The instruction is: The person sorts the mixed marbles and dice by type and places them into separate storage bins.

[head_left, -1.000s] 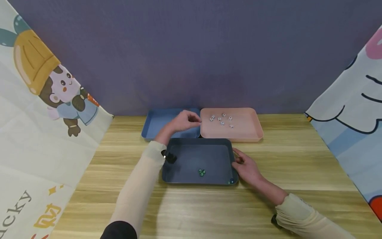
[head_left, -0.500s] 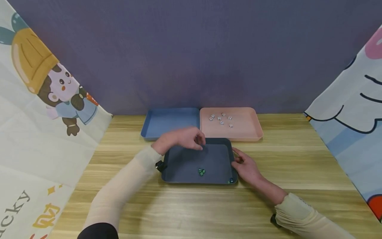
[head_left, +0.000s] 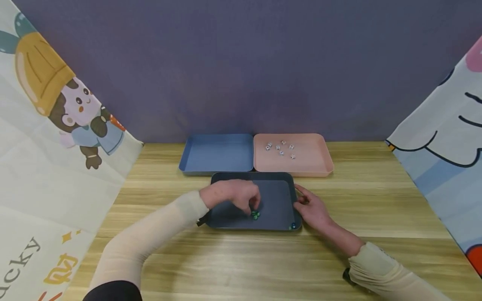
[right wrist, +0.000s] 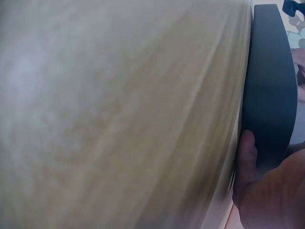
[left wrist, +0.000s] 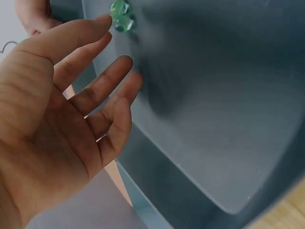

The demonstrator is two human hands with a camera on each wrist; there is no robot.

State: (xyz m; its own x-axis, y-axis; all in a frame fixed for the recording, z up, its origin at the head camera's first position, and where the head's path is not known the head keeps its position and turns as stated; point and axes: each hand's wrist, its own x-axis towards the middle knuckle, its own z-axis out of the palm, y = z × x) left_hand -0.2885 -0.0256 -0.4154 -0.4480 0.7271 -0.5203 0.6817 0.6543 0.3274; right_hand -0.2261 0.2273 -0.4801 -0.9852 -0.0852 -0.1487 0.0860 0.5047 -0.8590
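Observation:
My left hand point(head_left: 242, 194) reaches down into a dark grey tray point(head_left: 276, 196) on the table. In the left wrist view, the thumb and index fingertips are right beside green glass marbles point(left wrist: 122, 23), and the other fingers are loosely bent. No marble shows between these fingers. The small green cluster point(head_left: 255, 215) lies near the front middle of the tray. Dark marbles point(head_left: 292, 226) sit in its front right corner. My right hand point(head_left: 314, 211) holds the tray's right side. In the right wrist view, one finger point(right wrist: 248, 150) lies against the outer wall.
Behind the dark tray, a blue tray point(head_left: 216, 154) stands at left and a pink tray point(head_left: 312, 152) at right. Several white dice point(head_left: 281, 153) lie in the pink one. A dark blue backdrop point(head_left: 241, 71) rises behind the wooden table point(head_left: 248, 263).
My left hand has moved from above the blue tray's right edge toward me, down to the green marbles in the dark tray. The right hand stays on the tray's side.

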